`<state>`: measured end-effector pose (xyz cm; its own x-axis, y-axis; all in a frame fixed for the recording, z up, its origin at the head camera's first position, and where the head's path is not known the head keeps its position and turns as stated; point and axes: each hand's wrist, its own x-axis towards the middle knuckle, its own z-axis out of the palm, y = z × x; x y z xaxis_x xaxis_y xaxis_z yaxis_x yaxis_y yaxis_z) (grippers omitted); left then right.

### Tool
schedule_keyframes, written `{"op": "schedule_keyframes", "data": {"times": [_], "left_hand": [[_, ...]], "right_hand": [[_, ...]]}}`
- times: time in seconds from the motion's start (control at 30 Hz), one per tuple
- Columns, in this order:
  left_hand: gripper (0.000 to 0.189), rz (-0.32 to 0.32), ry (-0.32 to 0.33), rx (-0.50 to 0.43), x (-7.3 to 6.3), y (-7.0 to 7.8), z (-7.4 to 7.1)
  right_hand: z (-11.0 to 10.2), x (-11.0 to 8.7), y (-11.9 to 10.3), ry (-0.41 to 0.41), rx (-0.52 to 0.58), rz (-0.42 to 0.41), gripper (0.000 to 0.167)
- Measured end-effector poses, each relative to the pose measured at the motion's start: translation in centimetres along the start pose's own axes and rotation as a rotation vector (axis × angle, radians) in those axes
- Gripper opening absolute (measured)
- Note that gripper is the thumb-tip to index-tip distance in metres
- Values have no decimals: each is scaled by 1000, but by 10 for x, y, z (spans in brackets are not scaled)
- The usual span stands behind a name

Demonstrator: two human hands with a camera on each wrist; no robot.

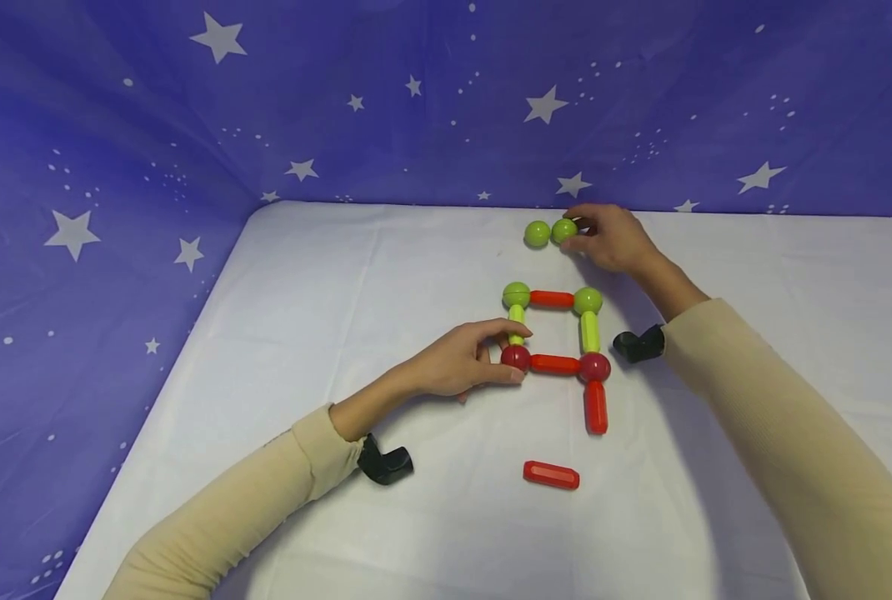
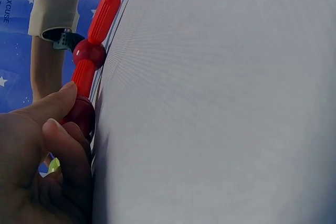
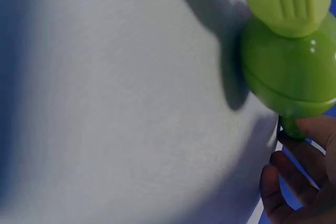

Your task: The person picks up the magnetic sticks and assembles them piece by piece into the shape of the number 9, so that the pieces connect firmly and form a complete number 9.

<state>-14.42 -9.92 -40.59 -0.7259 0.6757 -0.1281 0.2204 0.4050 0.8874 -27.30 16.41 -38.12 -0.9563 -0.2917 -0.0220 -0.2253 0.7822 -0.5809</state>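
Observation:
A square of toy rods and balls lies on the white cloth, with green balls at its far corners. My left hand holds the near-left red ball, thumb in front and fingers behind; the left wrist view shows the thumb against it and the adjoining red rod. At the near-right red ball, another red rod sticks out toward me. Beyond the square, my right hand pinches a loose green ball between thumb and fingers. A second loose green ball sits just left of it.
A single red rod lies apart, nearer to me than the square. Blue star-printed fabric rises behind and left of the white-covered table. Dark wrist mounts protrude from both sleeves.

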Motion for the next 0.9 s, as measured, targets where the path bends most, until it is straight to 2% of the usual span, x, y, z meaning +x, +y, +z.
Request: {"op": "schedule_keyframes", "data": {"times": [0.4, 0.7, 0.9], "left_hand": [[52, -1, -8, -3, -1, 2, -2], [52, -15, -15, -22, 0, 2, -1], [52, -19, -17, -20, 0, 1, -1]], "right_hand": [[1, -3, -2, 3, 25, 21, 44], [1, -8, 1, 20, 57, 1, 39], [0, -17, 2, 52, 104, -39, 48]]}}
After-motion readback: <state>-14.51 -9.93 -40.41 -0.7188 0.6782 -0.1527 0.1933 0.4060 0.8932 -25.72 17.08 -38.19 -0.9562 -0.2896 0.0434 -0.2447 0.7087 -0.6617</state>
